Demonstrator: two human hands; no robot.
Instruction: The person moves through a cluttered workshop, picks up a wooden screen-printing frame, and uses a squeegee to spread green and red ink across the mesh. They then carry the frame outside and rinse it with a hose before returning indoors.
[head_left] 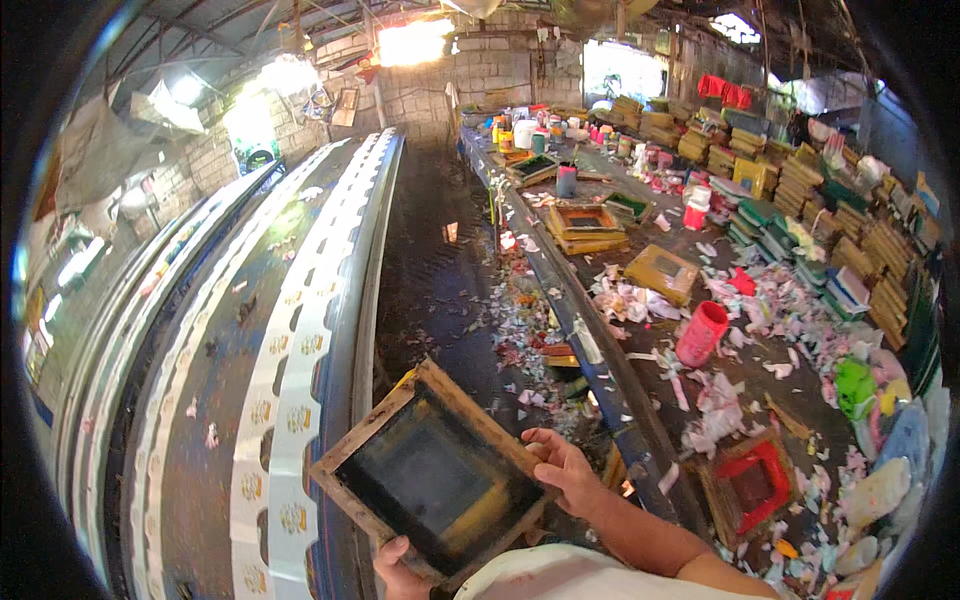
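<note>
Tilted in front of my body is a wooden screen-printing frame [428,465], its mesh dark with a greyish square in the middle and a yellowish smear along one side. My left hand [402,572] grips its lower edge, thumb on top; the rest of that hand is hidden beneath the frame or cut off by the picture's edge. At the right edge, my right hand [567,468] is closed round the wood with its fingers curled. To the left runs a long printing table [240,330] with white scalloped strips [295,420] bearing small repeated prints.
A cluttered bench [640,345] on the right holds a pink container [703,334], a red-meshed frame [750,487], a yellowish frame [662,275], paint pots and scattered scraps [715,410]. Stacked frames [790,180] line its far side. A dark aisle [425,260] littered with scraps separates both tables.
</note>
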